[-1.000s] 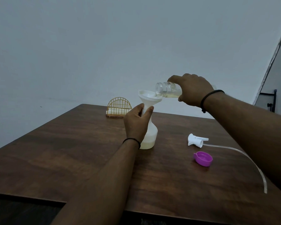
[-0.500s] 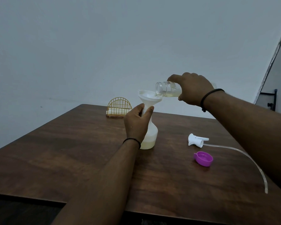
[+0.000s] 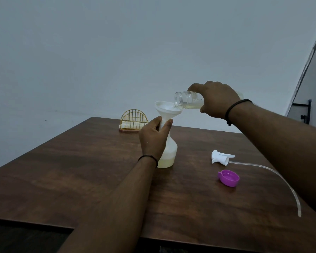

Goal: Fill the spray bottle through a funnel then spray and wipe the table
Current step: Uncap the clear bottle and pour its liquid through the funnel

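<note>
Pouring stage of the fill. The spray bottle (image 3: 169,152) stands upright near the middle of the table (image 3: 80,170), its long axis vertical, with pale liquid showing only in its lowest part. The white funnel (image 3: 167,110) sits in its neck. The left hand (image 3: 153,141) wraps the neck just under the funnel bowl, thumb and fingers curled round it, steadying both. The right hand (image 3: 216,99) grips a clear source bottle (image 3: 187,101), held nearly level with its long axis pointing left; its open mouth lies over the funnel's right rim, above and to the right of the spray bottle. The pour turns on this 1 relation: mouth over bowl, so a further tilt should keep the lip inside the rim. Judged from the low level, filling is far from done. To the right, well apart from the bottle, lie the trigger sprayer head (image 3: 221,157) with its dip tube (image 3: 274,176) and a purple cap (image 3: 228,178); a gold wire holder (image 3: 134,121) stands behind near the far edge. Open tabletop lies left and in front.
</note>
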